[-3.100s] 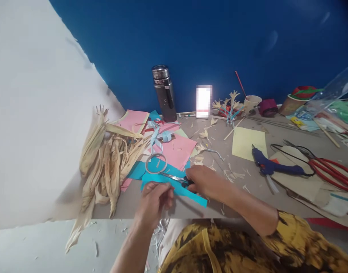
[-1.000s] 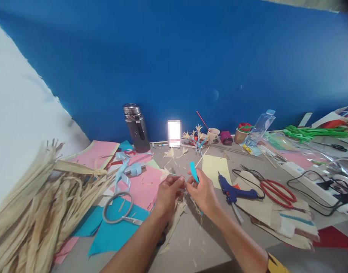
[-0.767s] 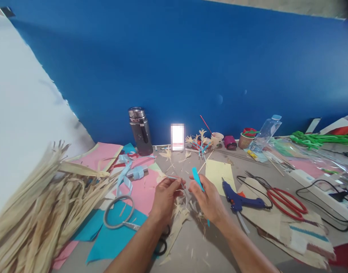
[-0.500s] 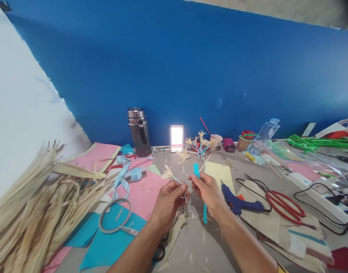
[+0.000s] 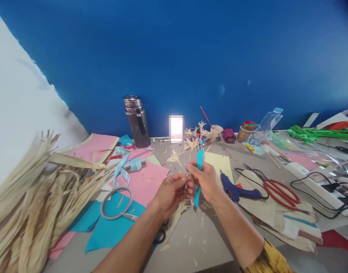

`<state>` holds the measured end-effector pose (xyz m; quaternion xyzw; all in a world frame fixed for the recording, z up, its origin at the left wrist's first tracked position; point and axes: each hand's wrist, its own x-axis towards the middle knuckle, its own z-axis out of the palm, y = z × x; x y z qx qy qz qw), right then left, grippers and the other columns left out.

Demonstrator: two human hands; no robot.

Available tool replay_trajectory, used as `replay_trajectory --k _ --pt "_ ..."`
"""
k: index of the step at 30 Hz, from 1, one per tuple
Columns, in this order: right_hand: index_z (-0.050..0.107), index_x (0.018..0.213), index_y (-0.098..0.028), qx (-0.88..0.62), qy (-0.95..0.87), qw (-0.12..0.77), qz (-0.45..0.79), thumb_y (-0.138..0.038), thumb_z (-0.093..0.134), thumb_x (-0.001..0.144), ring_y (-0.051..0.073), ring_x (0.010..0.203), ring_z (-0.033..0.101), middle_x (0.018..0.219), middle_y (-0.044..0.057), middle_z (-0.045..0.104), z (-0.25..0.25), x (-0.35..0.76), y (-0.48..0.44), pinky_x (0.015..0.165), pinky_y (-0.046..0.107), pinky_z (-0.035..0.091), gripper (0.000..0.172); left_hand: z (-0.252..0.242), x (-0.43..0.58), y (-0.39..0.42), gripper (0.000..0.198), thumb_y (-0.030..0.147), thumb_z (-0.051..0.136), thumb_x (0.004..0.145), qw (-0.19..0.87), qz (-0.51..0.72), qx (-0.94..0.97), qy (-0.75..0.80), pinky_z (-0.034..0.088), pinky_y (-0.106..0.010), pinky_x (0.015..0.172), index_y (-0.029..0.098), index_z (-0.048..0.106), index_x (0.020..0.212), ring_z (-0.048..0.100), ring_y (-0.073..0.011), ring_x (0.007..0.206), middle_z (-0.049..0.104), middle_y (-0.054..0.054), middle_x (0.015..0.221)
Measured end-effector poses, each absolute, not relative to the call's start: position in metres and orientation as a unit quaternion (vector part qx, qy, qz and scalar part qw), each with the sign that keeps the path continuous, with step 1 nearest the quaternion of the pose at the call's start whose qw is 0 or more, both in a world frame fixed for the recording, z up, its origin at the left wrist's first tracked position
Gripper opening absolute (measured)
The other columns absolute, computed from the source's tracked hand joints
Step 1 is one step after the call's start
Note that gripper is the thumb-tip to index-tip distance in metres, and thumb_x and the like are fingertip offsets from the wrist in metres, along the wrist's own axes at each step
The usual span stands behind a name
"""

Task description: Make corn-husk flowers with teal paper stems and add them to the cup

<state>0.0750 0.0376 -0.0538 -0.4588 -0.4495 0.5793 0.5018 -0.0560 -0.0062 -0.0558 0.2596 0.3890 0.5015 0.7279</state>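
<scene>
My left hand is closed around the thin stem of a pale husk flower, whose petals point up and to the left. A second husk flower stands on a stem just above my fingers; how it is held I cannot make out. My right hand pinches a bright blue paper strip that runs above and below its fingers. The fingertips of both hands nearly meet at the stem, and partly hide it. Behind them, several finished husk flowers with blue stems form a bunch.
Dry husks are heaped at the left, beside blue paper, a grey tape ring and pink paper. A blue glue gun and red-handled scissors lie right. A dark flask stands at the wall.
My hands have come closer together, and the blue strip now stands against the flower stem region. The flower has shifted right and up. The view has tilted slightly downward.
</scene>
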Motion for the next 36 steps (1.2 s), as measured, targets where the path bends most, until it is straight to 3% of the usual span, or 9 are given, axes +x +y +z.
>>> replay_trajectory --k 10,13,16,19,23,26,29,33,36 --pt "0.064 0.08 -0.017 -0.386 -0.452 0.429 0.68 -0.045 0.085 0.064 0.013 0.039 0.055 0.05 -0.007 0.055 -0.043 0.081 0.032 0.039 0.024 0.048 0.038 -0.059 -0.058 -0.006 0.024 0.025 0.085 0.068 0.771 0.469 0.257 0.346 0.049 -0.022 0.051 0.009 0.072 0.082 0.059 -0.0098 0.052 0.065 -0.002 0.066" --pt "0.066 0.08 -0.018 -0.422 -0.483 0.443 0.627 -0.042 0.08 0.069 0.013 0.041 0.055 0.052 -0.005 0.057 -0.05 0.081 0.034 0.042 0.025 0.046 0.03 -0.059 -0.057 -0.007 0.029 0.032 0.086 0.068 0.754 0.48 0.263 0.363 0.052 -0.024 0.056 0.011 0.07 0.079 0.062 -0.0116 0.056 0.066 -0.004 0.068" --pt "0.071 0.082 -0.016 -0.466 -0.543 0.468 0.519 -0.039 0.077 0.071 0.015 0.056 0.06 0.065 0.001 0.067 -0.055 0.081 0.035 0.054 0.026 0.049 0.026 -0.059 -0.055 -0.007 0.035 0.038 0.089 0.063 0.716 0.511 0.272 0.39 0.053 -0.026 0.06 0.012 0.068 0.075 0.064 -0.0131 0.061 0.068 -0.004 0.069" --pt "0.074 0.087 -0.016 -0.468 -0.585 0.48 0.457 -0.051 0.068 0.08 0.017 0.066 0.06 0.073 0.004 0.069 -0.055 0.081 0.037 0.061 0.027 0.048 0.036 -0.058 -0.056 -0.006 0.037 0.037 0.091 0.059 0.68 0.544 0.267 0.412 0.052 -0.025 0.063 0.014 0.067 0.075 0.061 -0.0118 0.059 0.066 -0.001 0.065" --pt "0.074 0.086 -0.015 -0.477 -0.545 0.498 0.477 -0.071 0.04 0.089 0.013 0.053 0.046 0.069 0.004 0.061 -0.058 0.083 0.04 0.049 0.026 0.037 0.065 -0.055 -0.058 -0.006 0.035 0.04 0.089 0.06 0.642 0.576 0.285 0.419 0.051 -0.028 0.071 0.016 0.068 0.074 0.06 -0.0128 0.063 0.066 -0.001 0.062" --pt "0.073 0.081 -0.015 -0.502 -0.527 0.492 0.477 -0.071 0.046 0.085 0.013 0.053 0.045 0.064 0.001 0.053 -0.065 0.082 0.046 0.048 0.025 0.034 0.062 -0.055 -0.058 -0.007 0.034 0.042 0.088 0.061 0.631 0.567 0.304 0.433 0.048 -0.026 0.073 0.016 0.07 0.071 0.061 -0.0147 0.074 0.07 -0.004 0.07" --pt "0.072 0.079 -0.017 -0.523 -0.567 0.475 0.425 -0.068 0.054 0.083 0.015 0.057 0.048 0.064 0.001 0.055 -0.068 0.082 0.048 0.052 0.026 0.036 0.054 -0.057 -0.056 -0.007 0.032 0.04 0.089 0.06 0.622 0.57 0.299 0.445 0.045 -0.023 0.068 0.015 0.07 0.068 0.06 -0.0129 0.074 0.07 -0.004 0.076" --pt "0.071 0.076 -0.018 -0.541 -0.589 0.464 0.38 -0.072 0.034 0.09 0.018 0.066 0.055 0.075 0.006 0.065 -0.066 0.082 0.043 0.062 0.029 0.042 0.067 -0.059 -0.056 -0.007 0.033 0.036 0.091 0.058 0.651 0.571 0.278 0.416 0.04 -0.021 0.056 0.016 0.067 0.068 0.053 -0.0083 0.057 0.064 0.001 0.067" --pt "0.073 0.08 -0.017 -0.55 -0.562 0.462 0.41 -0.072 0.025 0.092 0.018 0.064 0.055 0.074 0.006 0.063 -0.066 0.082 0.042 0.061 0.029 0.041 0.074 -0.059 -0.055 -0.007 0.037 0.039 0.092 0.056 0.673 0.556 0.271 0.407 0.039 -0.02 0.053 0.015 0.069 0.073 0.053 -0.0079 0.055 0.062 0.001 0.064"
